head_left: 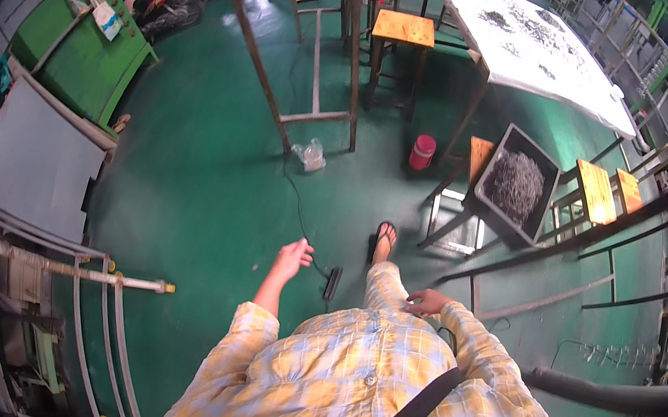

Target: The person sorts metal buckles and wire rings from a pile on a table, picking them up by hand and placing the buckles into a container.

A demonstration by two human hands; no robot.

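I see a wide green floor (211, 184), and I take the grey bin of metal scrap (516, 184) on its stand as my landmark. Behind the bin runs a long white surface (541, 42) dotted with dark scrap, with wooden stools (405, 29) at its far left end. Left of the bin stands a red container (421, 152), and further left a clear plastic bag (310, 155) lies on the floor. A black cable (300, 212) runs from there toward me, well left of the bin. My left hand (292, 255) hangs above the cable, fingers loosely spread and holding nothing. My right hand (426, 303) rests flat on my plaid trouser leg (385, 287), below the bin, fingers open, gripping nothing.
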